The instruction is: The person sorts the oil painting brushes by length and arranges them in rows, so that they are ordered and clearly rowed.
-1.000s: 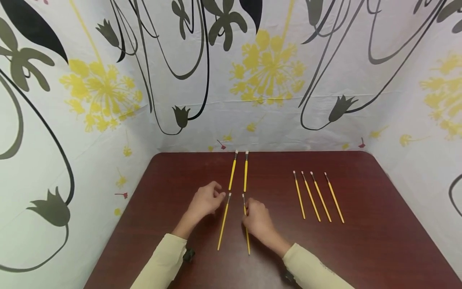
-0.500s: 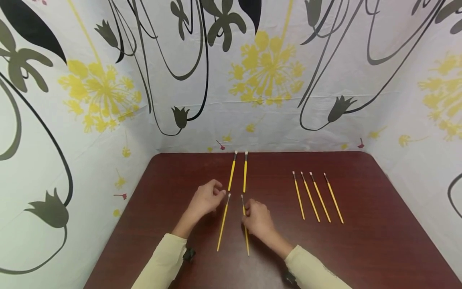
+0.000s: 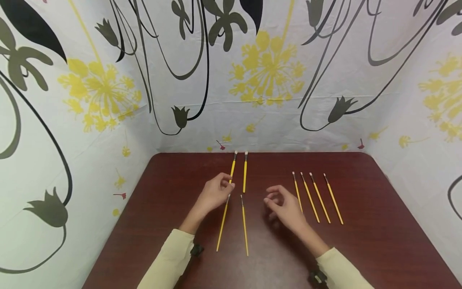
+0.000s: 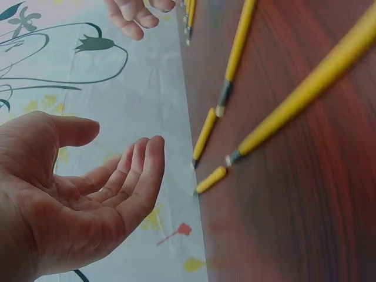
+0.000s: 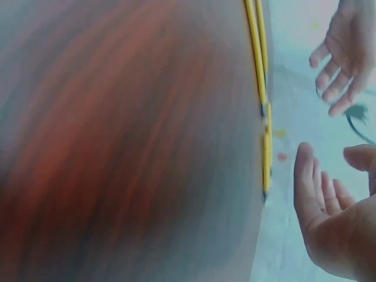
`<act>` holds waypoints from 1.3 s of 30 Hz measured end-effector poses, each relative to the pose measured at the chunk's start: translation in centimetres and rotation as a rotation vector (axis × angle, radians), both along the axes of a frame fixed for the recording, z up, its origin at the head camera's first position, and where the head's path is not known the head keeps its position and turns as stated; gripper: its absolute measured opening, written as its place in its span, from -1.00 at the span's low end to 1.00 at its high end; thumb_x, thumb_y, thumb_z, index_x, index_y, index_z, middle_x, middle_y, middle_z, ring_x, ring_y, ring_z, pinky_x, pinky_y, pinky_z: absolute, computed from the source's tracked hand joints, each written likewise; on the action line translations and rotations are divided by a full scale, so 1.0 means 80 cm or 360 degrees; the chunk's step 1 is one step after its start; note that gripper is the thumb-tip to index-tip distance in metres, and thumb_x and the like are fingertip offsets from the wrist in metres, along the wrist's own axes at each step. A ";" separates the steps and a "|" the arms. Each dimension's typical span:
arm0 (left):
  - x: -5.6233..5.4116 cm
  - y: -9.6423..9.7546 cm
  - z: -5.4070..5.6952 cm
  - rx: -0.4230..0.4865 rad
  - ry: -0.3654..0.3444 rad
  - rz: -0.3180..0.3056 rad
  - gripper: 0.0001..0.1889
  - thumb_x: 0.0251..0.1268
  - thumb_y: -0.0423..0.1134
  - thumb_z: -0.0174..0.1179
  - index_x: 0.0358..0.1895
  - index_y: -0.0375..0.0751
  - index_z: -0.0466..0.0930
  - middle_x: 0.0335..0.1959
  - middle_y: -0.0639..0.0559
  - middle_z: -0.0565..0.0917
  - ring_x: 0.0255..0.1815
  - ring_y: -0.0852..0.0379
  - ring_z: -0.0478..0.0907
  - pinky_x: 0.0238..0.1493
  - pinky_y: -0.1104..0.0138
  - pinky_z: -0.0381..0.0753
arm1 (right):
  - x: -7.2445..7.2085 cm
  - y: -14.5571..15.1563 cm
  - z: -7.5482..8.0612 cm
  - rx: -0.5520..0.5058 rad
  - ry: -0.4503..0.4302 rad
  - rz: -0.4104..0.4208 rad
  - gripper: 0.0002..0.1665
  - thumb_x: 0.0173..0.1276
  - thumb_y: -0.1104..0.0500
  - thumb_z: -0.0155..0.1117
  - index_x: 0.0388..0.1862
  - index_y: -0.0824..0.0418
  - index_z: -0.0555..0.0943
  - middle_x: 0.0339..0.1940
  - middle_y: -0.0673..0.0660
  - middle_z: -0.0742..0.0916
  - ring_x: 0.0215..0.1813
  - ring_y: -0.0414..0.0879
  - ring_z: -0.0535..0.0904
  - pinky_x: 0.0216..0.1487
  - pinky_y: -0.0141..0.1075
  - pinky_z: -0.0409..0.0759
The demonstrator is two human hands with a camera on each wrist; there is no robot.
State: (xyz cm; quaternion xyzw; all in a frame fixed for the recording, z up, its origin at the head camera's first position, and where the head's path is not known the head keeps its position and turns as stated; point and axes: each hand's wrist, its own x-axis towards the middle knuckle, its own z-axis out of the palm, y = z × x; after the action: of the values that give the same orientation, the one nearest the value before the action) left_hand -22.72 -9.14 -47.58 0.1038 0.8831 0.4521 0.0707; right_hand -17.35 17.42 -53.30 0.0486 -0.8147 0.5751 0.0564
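Note:
Two yellow paintbrushes lie in the nearer middle of the table, a left near paintbrush (image 3: 222,226) and a right near paintbrush (image 3: 245,229). Beyond them are a left far paintbrush (image 3: 233,163) and a right far paintbrush (image 3: 245,172). My left hand (image 3: 215,192) hovers where the two left brushes meet end to end, overlapping both in the head view. Its fingers are relaxed and hold nothing in the left wrist view. My right hand (image 3: 288,208) is raised between the near pair and the group on the right, fingers loosely bent around nothing.
Several more paintbrushes (image 3: 320,197) lie in a slanted row on the right of the dark red-brown table (image 3: 364,241). A white cloth (image 3: 267,132) with flower prints hangs behind the table and along both sides.
My right hand has let go of the right near paintbrush and moved right, towards the row of brushes. My left hand has shifted slightly forward and right.

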 end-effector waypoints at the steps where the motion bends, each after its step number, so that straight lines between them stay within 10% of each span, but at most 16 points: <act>1: -0.001 0.004 0.000 0.0051 -0.0009 -0.0014 -0.64 0.58 -0.04 0.21 0.29 -0.07 0.58 0.02 -0.08 0.75 -0.18 -0.10 0.77 -0.29 0.24 0.82 | 0.000 0.008 0.002 -0.0051 0.0007 0.0002 -0.65 0.45 0.21 0.46 0.15 0.19 0.62 -0.10 0.29 0.77 -0.24 0.07 0.81 -0.44 -0.08 0.85; 10: -0.012 0.058 -0.007 0.0563 -0.0231 -0.0186 -0.67 0.58 -0.16 0.21 0.30 -0.08 0.55 0.16 -0.26 0.69 0.20 -0.35 0.70 0.00 -0.06 0.88 | -0.004 0.069 0.007 -0.0258 0.0114 -0.0024 -0.67 0.56 0.30 0.28 0.23 0.35 0.54 -0.11 0.16 0.74 -0.18 -0.11 0.80 -0.34 -0.07 0.89; 24: -0.029 0.170 -0.033 0.0870 -0.0537 -0.0224 -0.65 0.48 -0.31 0.32 0.24 -0.16 0.54 0.00 -0.11 0.71 0.23 -0.38 0.68 0.05 -0.20 0.82 | -0.013 0.128 0.006 -0.0358 0.0118 -0.0204 -0.59 0.57 0.43 0.14 0.34 0.46 0.44 -0.04 -0.02 0.73 -0.15 -0.24 0.79 -0.28 -0.23 0.89; 39: -0.047 0.280 -0.047 0.0445 -0.0443 0.0161 -0.57 0.25 -0.45 0.48 0.14 -0.35 0.56 -0.27 -0.09 0.67 -0.19 -0.22 0.82 -0.40 0.05 0.89 | -0.030 0.156 0.012 0.0338 -0.0123 -0.0411 -0.58 0.60 0.34 0.13 0.38 0.37 0.50 0.16 0.45 0.70 0.01 0.19 0.77 -0.25 -0.16 0.90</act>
State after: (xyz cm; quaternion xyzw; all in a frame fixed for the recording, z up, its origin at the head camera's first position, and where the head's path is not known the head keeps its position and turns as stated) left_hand -26.46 13.29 -51.32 0.0047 0.7975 0.5833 0.1541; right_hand -19.74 29.91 -52.34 -0.0730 -0.8720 0.4750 0.0928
